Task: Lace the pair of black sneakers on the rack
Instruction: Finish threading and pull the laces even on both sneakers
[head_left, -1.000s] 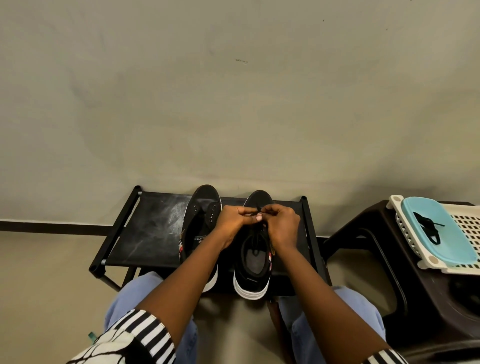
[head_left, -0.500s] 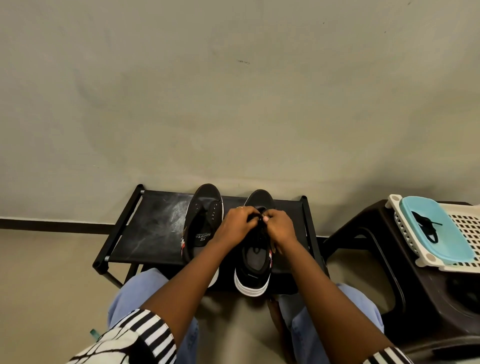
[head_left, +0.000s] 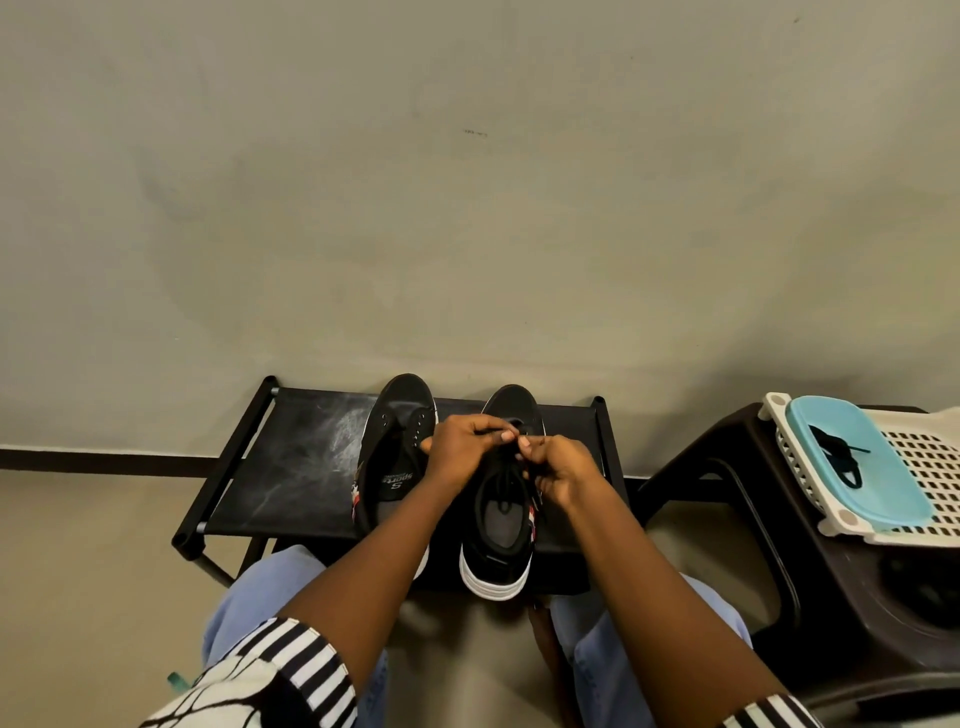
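Your two sneakers are black: the left sneaker (head_left: 395, 457) shows pale eyelets, a grey insole with white lettering and a red-and-white flash at its side; the right sneaker (head_left: 501, 525) has a black lace (head_left: 506, 467), grey insole, white striped sole and the same red-and-white trim. The rack (head_left: 291, 467) is black with whitish scuff marks. Your sleeve (head_left: 306, 670) is black-and-white striped, your jeans (head_left: 249, 597) light blue. The wall (head_left: 467, 208) is dull greenish grey. The stool (head_left: 831, 597) is dark brown, its basket (head_left: 930, 467) cream, perforated, with a turquoise lid (head_left: 857, 457) carrying a second black lace (head_left: 839, 457).
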